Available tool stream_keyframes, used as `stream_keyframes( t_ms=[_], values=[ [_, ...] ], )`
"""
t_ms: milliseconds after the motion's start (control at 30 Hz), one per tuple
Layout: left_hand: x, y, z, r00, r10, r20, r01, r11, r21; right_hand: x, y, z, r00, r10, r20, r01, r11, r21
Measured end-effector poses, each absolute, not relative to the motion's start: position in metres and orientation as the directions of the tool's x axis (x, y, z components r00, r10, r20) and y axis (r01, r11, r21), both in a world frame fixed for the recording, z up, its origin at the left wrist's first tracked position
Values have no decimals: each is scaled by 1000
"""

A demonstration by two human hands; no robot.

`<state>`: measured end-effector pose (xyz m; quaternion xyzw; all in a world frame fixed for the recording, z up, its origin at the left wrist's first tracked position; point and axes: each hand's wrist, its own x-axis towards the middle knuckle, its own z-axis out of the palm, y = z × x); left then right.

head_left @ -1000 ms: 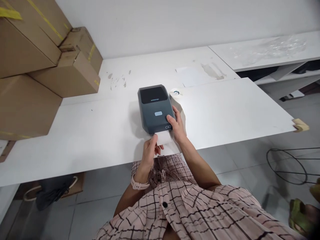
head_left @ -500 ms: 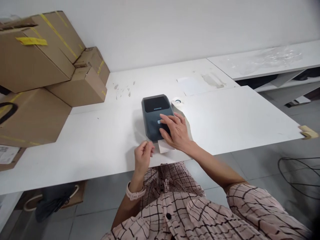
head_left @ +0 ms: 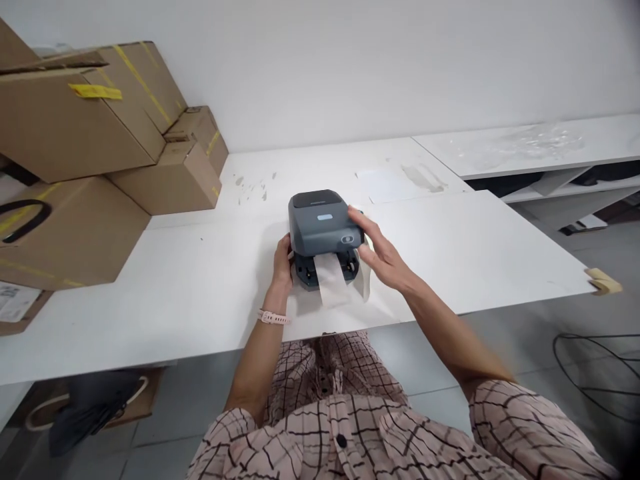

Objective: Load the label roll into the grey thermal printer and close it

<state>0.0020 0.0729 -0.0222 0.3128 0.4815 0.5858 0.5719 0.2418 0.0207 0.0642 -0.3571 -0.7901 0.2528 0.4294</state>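
A dark grey-blue label printer [head_left: 311, 235] stands on the white table in front of me, its lid [head_left: 325, 227] partly raised at the near side. Out of the gap a white label strip [head_left: 331, 281] hangs toward me. My left hand [head_left: 283, 263] is closed against the printer's left side, with its fingertips partly hidden. At the lid's right edge, my right hand [head_left: 383, 252] grips it with thumb and fingers apart around the corner. A pale paper strip [head_left: 367, 283] curls down beside the printer's right side, below my right hand.
Cardboard boxes [head_left: 170, 177] are stacked at the table's left. A white sheet [head_left: 383, 185] lies behind the printer, with clear plastic [head_left: 540, 141] on the far-right surface. Yellowish padding [head_left: 603, 281] covers the table's right corner; black cables [head_left: 590, 353] are on the floor.
The printer's lid has gone from closed to partly raised. My left hand moved from the front to the printer's left side; my right hand moved from its top to the lid's right edge.
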Motion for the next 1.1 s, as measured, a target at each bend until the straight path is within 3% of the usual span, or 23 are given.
stream_keyframes(
  t_ms=[133, 267, 667, 767, 867, 933, 1000, 1100],
  values=[
    [5, 65, -24, -119, 987, -104, -297, 65, 953, 226, 61, 78, -280, 768, 575, 242, 637, -732],
    [5, 65, -21, -117, 987, -114, -258, 80, 963, 209, 112, 96, -177, 735, 655, 203, 678, -706],
    [0, 64, -16, -120, 990, -78, -180, 56, 982, 188, 238, 145, -66, 871, 487, 494, 453, -742],
    [-1, 71, -16, -127, 990, -62, -148, 43, 988, 180, 221, 138, -55, 805, 590, 608, 496, -620],
    [-1, 80, -16, -125, 990, -72, -102, 59, 993, 177, 180, 121, -230, 700, 676, 690, 608, -394],
    [-2, 85, -15, -121, 990, -73, -76, 64, 995, 177, 157, 107, -394, 758, 520, 735, 599, -316],
    [-4, 87, -15, -109, 992, -65, -48, 60, 997, 177, 145, 93, -545, 811, 213, 785, 582, -213],
    [-6, 87, -14, -128, 991, -48, 24, 52, 998, 173, 144, 77, -661, 734, -156, 746, 665, -34]
  ],
)
